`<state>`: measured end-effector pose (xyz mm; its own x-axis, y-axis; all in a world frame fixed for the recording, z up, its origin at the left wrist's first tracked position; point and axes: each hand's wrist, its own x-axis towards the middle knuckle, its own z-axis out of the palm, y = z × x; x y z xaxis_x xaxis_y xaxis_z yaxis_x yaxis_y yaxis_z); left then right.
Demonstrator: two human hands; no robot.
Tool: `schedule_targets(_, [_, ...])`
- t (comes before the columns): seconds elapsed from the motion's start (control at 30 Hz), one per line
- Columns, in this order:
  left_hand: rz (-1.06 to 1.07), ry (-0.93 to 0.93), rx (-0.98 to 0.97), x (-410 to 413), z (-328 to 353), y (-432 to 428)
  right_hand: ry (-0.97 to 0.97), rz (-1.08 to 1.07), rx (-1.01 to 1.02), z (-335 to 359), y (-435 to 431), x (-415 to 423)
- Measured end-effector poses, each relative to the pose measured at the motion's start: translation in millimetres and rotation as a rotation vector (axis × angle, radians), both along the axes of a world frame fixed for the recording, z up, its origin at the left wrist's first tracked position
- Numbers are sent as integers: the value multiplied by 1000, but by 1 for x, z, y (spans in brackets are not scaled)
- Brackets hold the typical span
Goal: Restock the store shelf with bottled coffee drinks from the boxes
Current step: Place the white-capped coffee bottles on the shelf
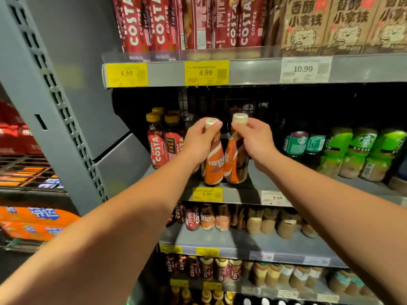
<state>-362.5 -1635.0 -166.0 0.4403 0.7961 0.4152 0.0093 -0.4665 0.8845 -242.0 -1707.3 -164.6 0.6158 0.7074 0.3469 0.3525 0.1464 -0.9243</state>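
left hand (201, 140) grips left Nescafé bottle (213, 166) by neck | right hand (253, 137) grips right bottle (236, 164) | both upright, touching, on shelf (253, 190)

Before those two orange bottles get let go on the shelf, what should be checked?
1. Grip of left hand on left orange bottle, at the neck: ok.
2. Grip of right hand on right orange bottle, at the cap: ok.
3. Both bottles upright: ok.
4. Bases resting on the shelf: cannot tell.
5. Free space behind them: cannot tell, too dark.
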Motion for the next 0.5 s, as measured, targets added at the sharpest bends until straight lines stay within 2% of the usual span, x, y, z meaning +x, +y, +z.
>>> schedule_targets(0.23, [-29,-58,-96,21,-14,26,12,-96,-12,-24,31,12])
schedule_targets(0.5, [112,-53,-164,36,-35,49,31,-76,-5,-43,49,21])
